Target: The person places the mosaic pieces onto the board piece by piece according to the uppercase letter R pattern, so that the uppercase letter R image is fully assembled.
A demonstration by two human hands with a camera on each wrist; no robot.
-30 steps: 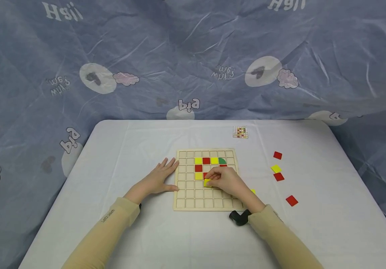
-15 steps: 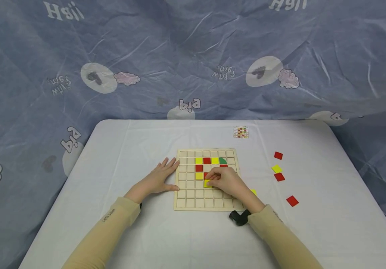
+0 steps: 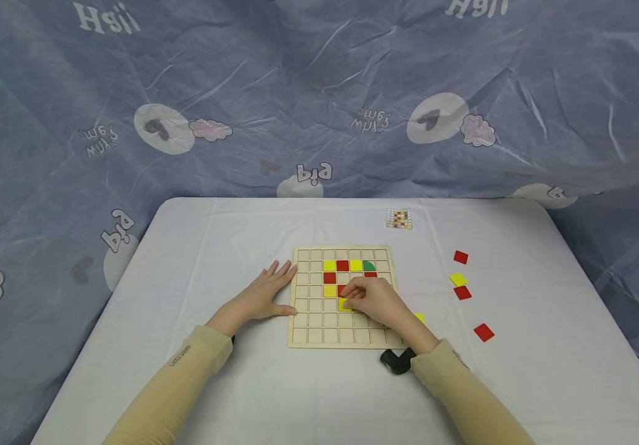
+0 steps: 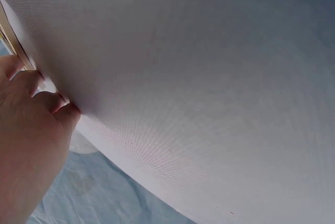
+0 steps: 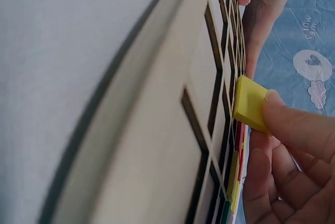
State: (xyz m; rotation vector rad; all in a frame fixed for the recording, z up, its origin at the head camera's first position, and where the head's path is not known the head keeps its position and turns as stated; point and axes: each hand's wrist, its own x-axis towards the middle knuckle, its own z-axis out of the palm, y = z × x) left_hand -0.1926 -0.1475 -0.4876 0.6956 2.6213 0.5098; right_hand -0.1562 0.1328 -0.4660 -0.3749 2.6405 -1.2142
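Right hand (image 3: 374, 298) pinches yellow tile (image 5: 249, 103) over board (image 3: 316, 321), left hand (image 3: 261, 296) splayed at its edge.

We see a beige, grid-lined board (image 3: 315, 320), yellow tile (image 5: 250, 103), red tiles (image 3: 342, 266), white worktop (image 3: 275, 395) and blue, pink-clouded backdrop (image 3: 275, 68).

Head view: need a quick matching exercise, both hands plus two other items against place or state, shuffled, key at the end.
1. Left hand
2. Right hand
3. Green quarter-circle tile
4. Pattern card

A. In a cell of the wooden grid board, far half, toward the right
B. On the white tabletop, beyond the board's far edge
C. Touching the board's left edge
D. Pinching a yellow square tile

Pairs: 1-C; 2-D; 3-A; 4-B
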